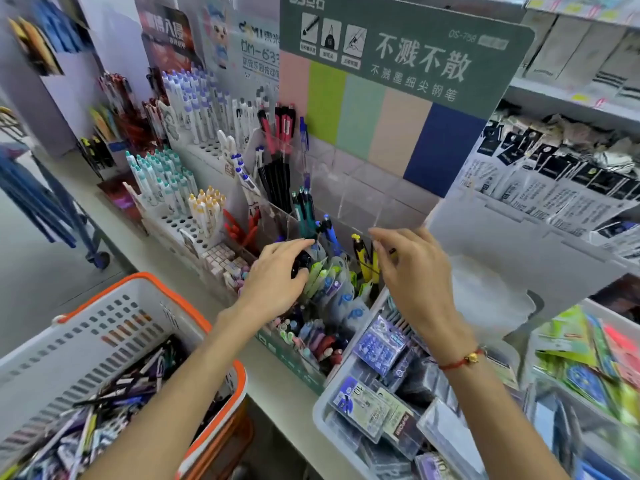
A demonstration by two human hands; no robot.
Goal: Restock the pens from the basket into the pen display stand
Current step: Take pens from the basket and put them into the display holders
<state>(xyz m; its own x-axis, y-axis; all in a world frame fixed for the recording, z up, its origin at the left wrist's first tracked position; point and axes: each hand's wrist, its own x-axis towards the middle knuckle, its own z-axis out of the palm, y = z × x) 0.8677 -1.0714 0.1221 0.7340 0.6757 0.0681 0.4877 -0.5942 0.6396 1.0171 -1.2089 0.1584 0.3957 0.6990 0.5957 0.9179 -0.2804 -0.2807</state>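
A white basket (pixel 114 306) with an orange rim stands at the lower left, full of loose pens (pixel 117 393). The clear acrylic pen display stand (pixel 346 199) rises on the counter ahead, its compartments holding dark, teal, blue and yellow pens. My left hand (pixel 277 275) reaches into a front compartment and grips a dark pen (pixel 301 263) among green and blue ones. My right hand (pixel 412 271) hovers at the stand's right side, fingers pinched on a thin dark pen (pixel 375 252) beside the yellow pens (pixel 363 258).
White racks of upright pens (pixel 180 181) stand to the left. A clear tray of packaged refills (pixel 381 403) lies at the lower right. A green sign board (pixel 398 46) backs the stand. Shelves of packaged stationery (pixel 554 161) fill the right side.
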